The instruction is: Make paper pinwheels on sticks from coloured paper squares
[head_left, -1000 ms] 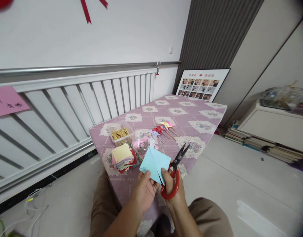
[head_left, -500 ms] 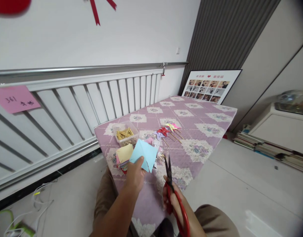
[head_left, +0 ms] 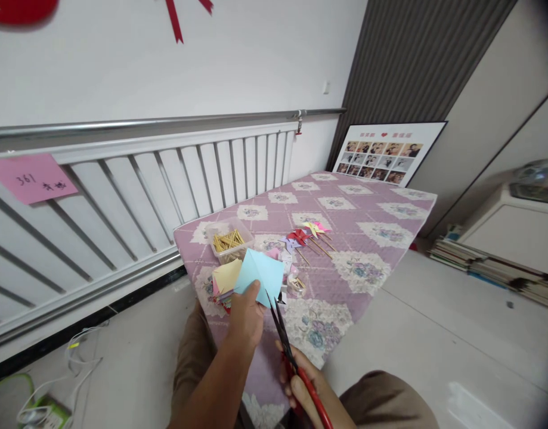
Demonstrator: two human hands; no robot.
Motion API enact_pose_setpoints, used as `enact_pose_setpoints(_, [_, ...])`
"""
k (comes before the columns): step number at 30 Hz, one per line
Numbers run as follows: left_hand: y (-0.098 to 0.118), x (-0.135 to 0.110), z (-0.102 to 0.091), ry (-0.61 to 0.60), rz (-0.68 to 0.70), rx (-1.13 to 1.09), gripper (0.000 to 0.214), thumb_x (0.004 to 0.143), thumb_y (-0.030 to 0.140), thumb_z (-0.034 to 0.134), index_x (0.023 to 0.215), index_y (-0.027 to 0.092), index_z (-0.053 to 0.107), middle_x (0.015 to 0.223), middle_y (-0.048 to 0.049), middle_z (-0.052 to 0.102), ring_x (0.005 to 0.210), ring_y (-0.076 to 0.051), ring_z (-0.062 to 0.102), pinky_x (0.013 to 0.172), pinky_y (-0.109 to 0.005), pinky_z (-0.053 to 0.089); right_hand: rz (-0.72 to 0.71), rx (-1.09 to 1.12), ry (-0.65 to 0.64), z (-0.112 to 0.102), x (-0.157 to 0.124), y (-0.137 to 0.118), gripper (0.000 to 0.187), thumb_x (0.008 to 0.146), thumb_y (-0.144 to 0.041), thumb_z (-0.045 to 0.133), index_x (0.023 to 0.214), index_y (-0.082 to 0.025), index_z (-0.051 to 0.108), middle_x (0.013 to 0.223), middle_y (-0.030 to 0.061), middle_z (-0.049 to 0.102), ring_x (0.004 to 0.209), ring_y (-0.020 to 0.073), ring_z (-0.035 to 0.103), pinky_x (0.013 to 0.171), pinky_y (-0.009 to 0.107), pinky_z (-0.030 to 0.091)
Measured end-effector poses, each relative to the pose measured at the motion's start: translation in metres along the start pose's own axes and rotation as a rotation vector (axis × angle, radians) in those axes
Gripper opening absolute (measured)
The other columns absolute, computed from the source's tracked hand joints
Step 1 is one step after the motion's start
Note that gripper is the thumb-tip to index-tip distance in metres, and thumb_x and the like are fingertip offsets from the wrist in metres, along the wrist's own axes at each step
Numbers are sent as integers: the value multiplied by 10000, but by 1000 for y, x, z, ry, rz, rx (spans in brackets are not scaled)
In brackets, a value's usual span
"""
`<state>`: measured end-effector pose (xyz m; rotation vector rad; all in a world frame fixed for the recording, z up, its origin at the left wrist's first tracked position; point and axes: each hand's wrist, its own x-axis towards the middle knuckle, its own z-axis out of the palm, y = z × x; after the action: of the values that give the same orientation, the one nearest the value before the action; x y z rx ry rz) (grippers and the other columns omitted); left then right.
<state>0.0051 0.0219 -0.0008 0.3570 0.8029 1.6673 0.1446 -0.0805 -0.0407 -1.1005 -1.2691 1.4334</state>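
Note:
A square of light blue paper (head_left: 261,271) is pinched in my left hand (head_left: 247,313), thumb on top, above the near end of the table. Red-handled scissors (head_left: 280,328) are in my right hand (head_left: 303,381). Their dark blades, slightly apart, meet the paper's lower right corner. Just left of the blue sheet lies a stack of coloured paper squares (head_left: 226,276) with a yellow one uppermost. Behind it stands a clear plastic box (head_left: 229,238) of thin golden sticks. Several paper pinwheels (head_left: 299,237) on sticks lie further along the table.
A small clear container (head_left: 297,283) with little pieces sits right of the blue paper. The flowered tablecloth (head_left: 327,205) covers the table, which borders a white radiator (head_left: 197,179). A photo board (head_left: 385,152) leans at the far end. Books (head_left: 483,271) are piled on the right.
My right hand has brought the scissors left, so the blades now reach the corner of the blue paper. The left hand keeps its hold, and the view has shifted slightly.

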Motion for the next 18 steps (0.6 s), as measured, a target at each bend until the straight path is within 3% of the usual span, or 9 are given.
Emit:
enact_pose_setpoints(7, [2, -9, 2, -20, -3, -10, 397, 705, 175, 718, 1088, 206, 618, 1075, -61, 711, 887, -179, 680, 767, -295, 544, -25, 9, -38, 1, 6, 0, 450, 755, -544, 667, 1098, -255, 706, 653, 18, 651, 814, 257, 642, 807, 375, 527])
enact_pose_setpoints(12, [-1, -13, 1, -9, -3, 0, 386, 702, 175, 725, 1073, 217, 627, 1044, -46, 722, 888, -180, 682, 771, -293, 544, -84, -66, -68, -1, 13, -8, 441, 762, -507, 669, 1118, -249, 701, 993, 74, 720, 993, 294, 627, 914, 411, 475])
enact_pose_setpoints(14, [-3, -13, -1, 2, 0, 4, 392, 701, 184, 734, 1076, 214, 626, 1043, -49, 722, 877, -180, 683, 761, -294, 545, -67, -99, -71, -2, 15, -9, 436, 769, -499, 661, 1120, -244, 702, 994, 71, 722, 901, 275, 647, 852, 393, 505])
enact_pose_setpoints(18, [-5, -13, -3, 21, -3, 41, 390, 703, 219, 742, 1076, 202, 632, 1057, -63, 718, 878, -191, 685, 748, -292, 541, -38, -109, -66, -3, 16, -5, 449, 772, -486, 661, 1145, -240, 696, 792, 34, 717, 661, 215, 625, 700, 351, 537])
